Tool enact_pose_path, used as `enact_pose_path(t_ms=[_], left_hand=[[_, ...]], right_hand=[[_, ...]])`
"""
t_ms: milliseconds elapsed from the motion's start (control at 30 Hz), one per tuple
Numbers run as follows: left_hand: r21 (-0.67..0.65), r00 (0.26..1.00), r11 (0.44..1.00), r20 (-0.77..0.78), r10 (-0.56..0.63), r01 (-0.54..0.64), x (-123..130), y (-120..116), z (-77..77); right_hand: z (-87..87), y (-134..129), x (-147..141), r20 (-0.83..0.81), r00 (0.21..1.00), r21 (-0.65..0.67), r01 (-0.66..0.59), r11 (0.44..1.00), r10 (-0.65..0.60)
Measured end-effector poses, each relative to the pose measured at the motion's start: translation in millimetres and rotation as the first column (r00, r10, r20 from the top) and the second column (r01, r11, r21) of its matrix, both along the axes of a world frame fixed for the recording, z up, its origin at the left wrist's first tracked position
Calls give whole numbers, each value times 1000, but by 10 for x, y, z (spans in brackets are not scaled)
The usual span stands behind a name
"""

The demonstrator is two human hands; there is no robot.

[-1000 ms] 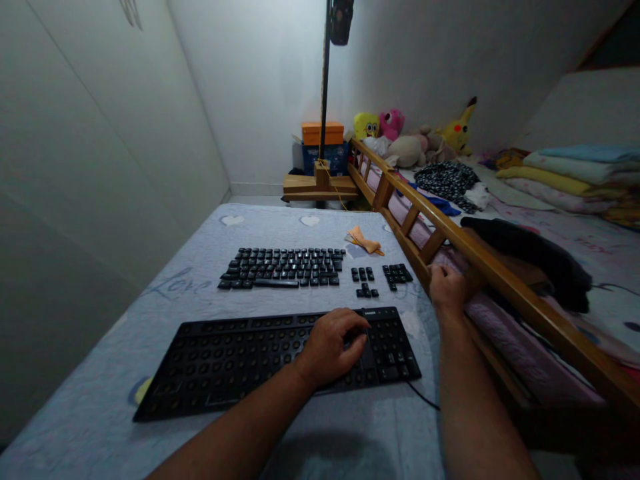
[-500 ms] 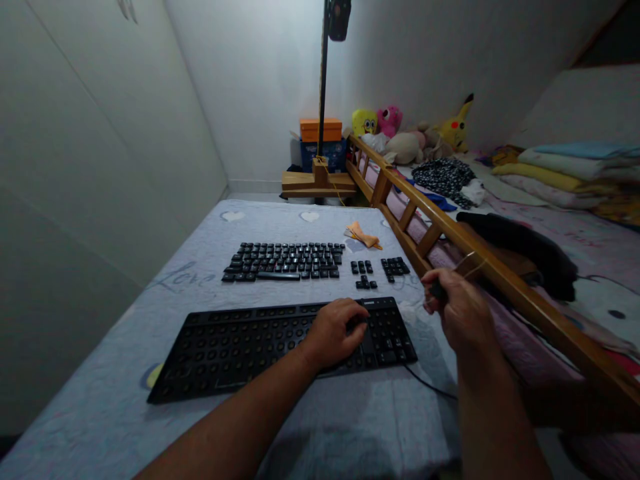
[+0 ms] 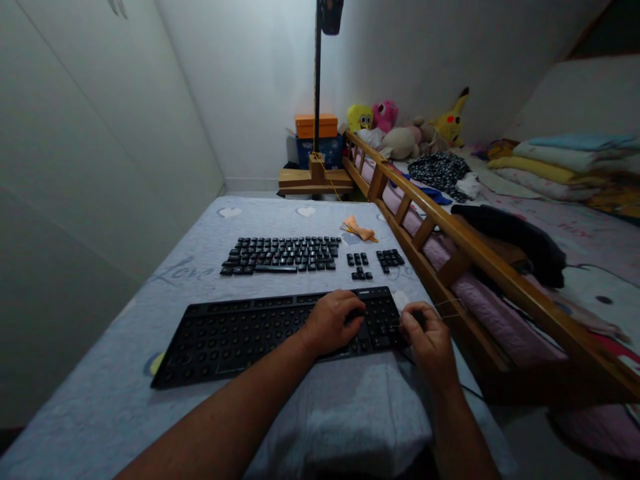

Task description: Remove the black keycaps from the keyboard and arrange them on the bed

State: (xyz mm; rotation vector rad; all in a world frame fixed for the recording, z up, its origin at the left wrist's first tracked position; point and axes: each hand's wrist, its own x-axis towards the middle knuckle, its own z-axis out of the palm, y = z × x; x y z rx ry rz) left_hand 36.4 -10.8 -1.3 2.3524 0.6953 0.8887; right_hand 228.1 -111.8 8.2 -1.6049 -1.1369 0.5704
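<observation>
A black keyboard (image 3: 235, 340) lies across the cloth, most of its keycaps off and the bare switch posts showing. My left hand (image 3: 334, 323) is on its right part, fingers curled down against it and holding it. At the keyboard's right end, my right hand (image 3: 425, 333) is closed around a keycap puller with thin wire loops (image 3: 450, 310). One wire end points at the number pad, where a few keycaps (image 3: 383, 340) are still seated; whether it touches one I cannot tell. Beyond the keyboard, removed keycaps (image 3: 285, 255) are laid out in rows, with smaller groups (image 3: 390, 259) to the right.
An orange cloth bow (image 3: 359, 229) lies past the keycaps. A wooden bed rail (image 3: 425, 203) runs along the right side, with bedding and plush toys behind it. The keyboard's cable (image 3: 473, 392) trails off to the right. A wooden stand (image 3: 316, 177) with a pole is at the back.
My right hand has moved left and down with the keycap puller, from beside the bed rail to the keyboard's number pad. My left hand stays on the keyboard. The view has shifted slightly.
</observation>
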Motion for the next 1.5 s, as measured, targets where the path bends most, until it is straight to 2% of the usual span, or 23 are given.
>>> enact_pose_path(t_ms=[200, 433, 700, 900, 1033, 1300, 1500], left_hand=[[-8, 1000, 1000, -1, -11, 11, 2, 3, 8], [8, 1000, 1000, -19, -19, 19, 2, 16, -5], [24, 1000, 1000, -23, -5, 6, 4, 19, -30], [32, 1000, 999, -22, -16, 17, 8, 26, -30], [42, 1000, 999, -21, -4, 5, 10, 27, -36], [32, 999, 999, -33, -8, 9, 9, 24, -24], [30, 999, 1000, -47, 1, 0, 13, 23, -27]], right_hand=[[-95, -43, -50, 22, 1000, 22, 18, 1000, -19], [-72, -74, -112, 188, 982, 48, -28, 998, 19], [-55, -76, -131, 371, 928, 197, -98, 976, 19], [-48, -66, -143, 406, 913, 224, -143, 964, 41], [-48, -66, -150, 415, 909, 205, -134, 970, 38], [-54, -89, -148, 445, 895, 259, -112, 959, -15], [-70, -65, -143, 460, 888, 269, -134, 954, -5]])
